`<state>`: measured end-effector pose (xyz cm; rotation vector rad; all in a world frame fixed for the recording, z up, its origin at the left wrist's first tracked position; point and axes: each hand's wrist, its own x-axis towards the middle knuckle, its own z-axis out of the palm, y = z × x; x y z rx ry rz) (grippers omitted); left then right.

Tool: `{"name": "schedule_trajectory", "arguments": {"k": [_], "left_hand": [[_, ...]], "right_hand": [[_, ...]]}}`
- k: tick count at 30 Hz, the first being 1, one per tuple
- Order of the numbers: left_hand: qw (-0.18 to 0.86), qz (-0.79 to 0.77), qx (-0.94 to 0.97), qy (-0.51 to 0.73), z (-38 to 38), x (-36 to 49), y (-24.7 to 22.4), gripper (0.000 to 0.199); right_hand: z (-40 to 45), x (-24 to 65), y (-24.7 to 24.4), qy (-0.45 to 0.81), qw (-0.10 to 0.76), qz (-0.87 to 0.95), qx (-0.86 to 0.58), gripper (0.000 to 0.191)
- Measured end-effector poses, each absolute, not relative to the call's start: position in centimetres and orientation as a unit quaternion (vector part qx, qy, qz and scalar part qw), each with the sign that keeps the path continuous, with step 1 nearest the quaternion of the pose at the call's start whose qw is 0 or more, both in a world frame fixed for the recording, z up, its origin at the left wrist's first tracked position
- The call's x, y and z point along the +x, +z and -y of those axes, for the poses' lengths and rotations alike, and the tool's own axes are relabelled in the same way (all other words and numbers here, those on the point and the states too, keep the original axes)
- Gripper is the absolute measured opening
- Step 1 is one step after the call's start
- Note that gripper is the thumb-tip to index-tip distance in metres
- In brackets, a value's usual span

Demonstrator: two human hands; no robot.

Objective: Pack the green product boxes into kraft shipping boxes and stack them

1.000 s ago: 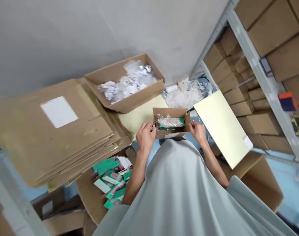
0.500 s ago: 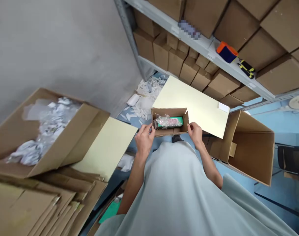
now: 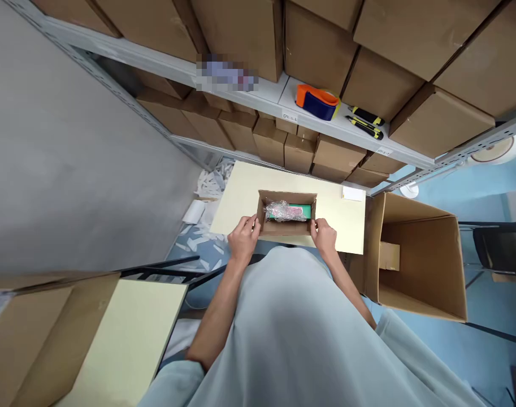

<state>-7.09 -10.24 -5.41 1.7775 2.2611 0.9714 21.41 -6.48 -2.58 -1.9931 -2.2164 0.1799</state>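
A small open cardboard box (image 3: 286, 228) is held between my two hands, over the near edge of a cream tabletop (image 3: 241, 186). My left hand (image 3: 243, 238) is closed on the box's left wall, thumb and fingers pinching its edge. At the opposite end my right hand (image 3: 324, 234) grips the right wall in the same way. Inside the box lies a green item (image 3: 300, 211) with a pink patch, partly covered by crumpled clear plastic wrap (image 3: 278, 210). Whether the box's underside touches the tabletop, I cannot tell.
Behind the table stands a shelf with many cardboard boxes (image 3: 298, 152), an orange-and-blue tape dispenser (image 3: 317, 103) and two yellow-black utility knives (image 3: 365, 121). A large open carton (image 3: 423, 265) is at right. White scraps (image 3: 213, 183) litter the floor at left; a second cream table (image 3: 130, 328) is nearer.
My view has swung round toward the shelf and table. Both hands have carried the small box from beside the table's edge to over its near side, still gripping both ends.
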Motion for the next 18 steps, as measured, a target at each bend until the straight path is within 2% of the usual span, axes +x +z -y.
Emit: {"name": "schedule_trajectory", "arguments": {"k": [8, 14, 16, 18], "left_hand": [[0.072, -0.747, 0.580, 0.316, 8.2, -7.1, -5.8, 0.037], [0.176, -0.684, 0.650, 0.282, 8.6, -7.4, -5.4, 0.042], [0.225, -0.647, 0.683, 0.254, 8.6, -7.5, -5.5, 0.054], [0.266, -0.620, 0.704, 0.222, 8.6, -7.6, -5.6, 0.076]], "right_hand": [[5.0, 20.5, -2.2, 0.096, 0.043, 0.723, -0.683, 0.033], [4.8, 20.4, -0.6, 0.150, 0.010, 0.758, -0.635, 0.040], [4.6, 20.7, -0.4, 0.186, -0.005, 0.787, -0.588, 0.048], [4.2, 21.3, -0.3, 0.224, -0.020, 0.813, -0.537, 0.058]]}}
